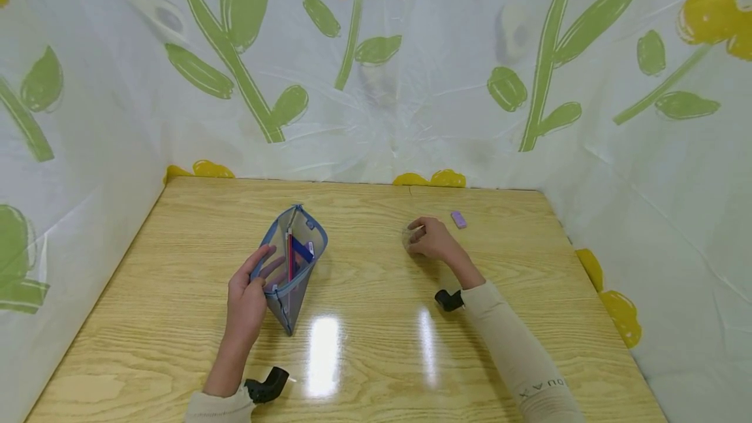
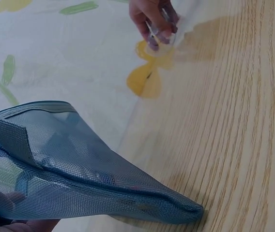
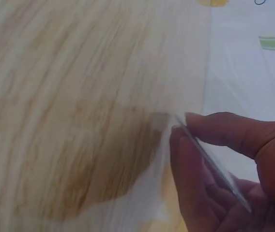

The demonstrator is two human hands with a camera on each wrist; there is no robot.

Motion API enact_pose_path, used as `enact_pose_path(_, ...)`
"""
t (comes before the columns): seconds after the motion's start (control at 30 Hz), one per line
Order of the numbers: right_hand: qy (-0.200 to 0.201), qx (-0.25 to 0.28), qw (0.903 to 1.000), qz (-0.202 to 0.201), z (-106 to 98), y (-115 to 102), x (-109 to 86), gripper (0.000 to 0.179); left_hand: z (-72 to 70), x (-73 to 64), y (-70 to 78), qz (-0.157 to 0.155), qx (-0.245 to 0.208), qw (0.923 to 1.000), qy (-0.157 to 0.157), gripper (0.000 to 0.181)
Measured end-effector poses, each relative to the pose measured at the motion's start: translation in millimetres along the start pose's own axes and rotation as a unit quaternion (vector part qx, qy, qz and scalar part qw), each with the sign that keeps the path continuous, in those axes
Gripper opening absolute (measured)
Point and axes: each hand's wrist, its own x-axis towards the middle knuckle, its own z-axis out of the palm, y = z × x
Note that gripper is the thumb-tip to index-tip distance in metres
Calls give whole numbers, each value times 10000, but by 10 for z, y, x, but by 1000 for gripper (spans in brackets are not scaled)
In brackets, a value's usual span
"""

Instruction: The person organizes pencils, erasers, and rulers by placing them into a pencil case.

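My left hand (image 1: pixel 247 299) grips the near left side of an unzipped blue-grey mesh pencil case (image 1: pixel 296 296), its mouth facing up. Inside stand a red pencil (image 1: pixel 290 256) and a dark blue item (image 1: pixel 302 251) with a white end. In the left wrist view, the mesh case (image 2: pixel 79 150) fills the lower left. My right hand (image 1: pixel 433 240) pinches a thin, see-through plastic piece with a rounded edge, apparently a protractor (image 1: pixel 407 238), above the table. Edge-on in the right wrist view, this protractor (image 3: pixel 217 166) sits between thumb and fingers. Any markings on it are too blurred to read.
A small purple eraser (image 1: pixel 459 219) lies on the wood-grain table (image 1: pixel 364 214), beyond the right hand. White cloth with a flower print (image 1: pixel 435 116) hangs behind the table and along both sides. Black camera mounts (image 1: pixel 267 385) stick out from both wrists.
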Motion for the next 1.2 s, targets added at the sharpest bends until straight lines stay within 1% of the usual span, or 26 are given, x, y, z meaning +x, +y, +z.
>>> enact_pose_path(0.2, -127, 674, 9975, -164, 21, 5, -26, 41, 5, -8, 14, 4, -21, 10000, -37, 60)
enact_pose_path(0.43, -208, 1535, 9878, -156, 73, 30, -42, 41, 1, -13, 5, -48, 3, 10000, -22, 60)
enact_pose_path(0.67, -94, 1885, 9815, -332, 127, -1, -70, 41, 0, -18, 11, -69, 25, 10000, -19, 60)
enact_pose_path(0.93, 85, 2515, 9662, -568, 225, -75, -119, 45, -3, -16, 2, 0, -25, 10000, -8, 60)
enact_pose_path(1.2, 192, 3037, 9456, -1152, 432, -219, -134, 39, 7, -24, 9, 92, -34, 9999, -29, 61)
